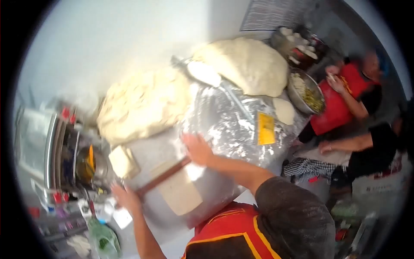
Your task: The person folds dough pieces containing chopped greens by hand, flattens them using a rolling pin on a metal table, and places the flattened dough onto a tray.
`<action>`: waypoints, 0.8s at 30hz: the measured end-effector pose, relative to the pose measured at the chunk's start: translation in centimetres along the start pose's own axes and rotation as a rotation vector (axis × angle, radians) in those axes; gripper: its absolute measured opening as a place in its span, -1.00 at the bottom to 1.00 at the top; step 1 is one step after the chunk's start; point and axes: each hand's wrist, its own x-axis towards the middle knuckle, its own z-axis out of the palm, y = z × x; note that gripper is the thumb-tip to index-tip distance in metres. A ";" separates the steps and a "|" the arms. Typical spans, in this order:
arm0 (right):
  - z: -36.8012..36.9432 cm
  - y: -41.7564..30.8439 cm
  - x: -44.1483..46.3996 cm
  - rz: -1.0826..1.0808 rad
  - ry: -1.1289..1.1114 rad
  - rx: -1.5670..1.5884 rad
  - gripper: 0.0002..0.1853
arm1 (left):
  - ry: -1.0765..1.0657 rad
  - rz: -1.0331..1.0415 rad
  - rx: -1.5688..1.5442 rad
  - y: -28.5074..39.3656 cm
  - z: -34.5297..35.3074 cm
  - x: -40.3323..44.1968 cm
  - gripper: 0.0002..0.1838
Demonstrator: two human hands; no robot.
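Dough sheet (185, 200) laid on table (157, 149), lower centre of frame. Crossed by rolling pin (166, 176). Pin ends touched by left hand (127, 198) and right hand (198, 149); both grips unclenched, fingers extended. Pale stacked pieces (123, 162) placed near left hand. Large dough masses (144, 103) set beyond, yellow packet (266, 128) at right.

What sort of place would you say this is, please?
Probably a commercial kitchen, perhaps a bakery: two big masses of dough sit on the worktop, a rolling pin lies across a flat dough sheet, and a co-worker in red stands beyond a metal bowl of food.
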 end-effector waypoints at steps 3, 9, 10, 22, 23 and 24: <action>-1.8 -0.9 -11.3 -0.097 -0.055 0.048 -0.34 | 0.010 0.194 0.097 -4.8 0.4 -9.9 -0.42; -2.1 -2.0 -13.0 -0.161 0.143 0.139 -0.37 | 0.061 0.247 0.007 -6.4 -0.5 -13.4 -0.50; -2.0 -2.1 -12.4 -0.157 0.152 0.113 -0.38 | 0.051 0.235 0.005 -6.1 -0.5 -13.0 -0.51; -1.9 -1.1 -11.1 -0.533 -0.024 0.168 -0.83 | -0.010 0.548 -0.072 -9.6 -1.9 -20.3 -0.79; -4.2 -2.3 -8.9 -0.631 0.051 0.256 -0.86 | -0.073 0.371 -0.010 -8.8 -3.2 -20.7 -0.79; -3.9 -3.2 -6.8 -0.642 0.055 0.212 -0.88 | -0.114 0.305 -0.040 -9.8 -3.6 -20.9 -0.76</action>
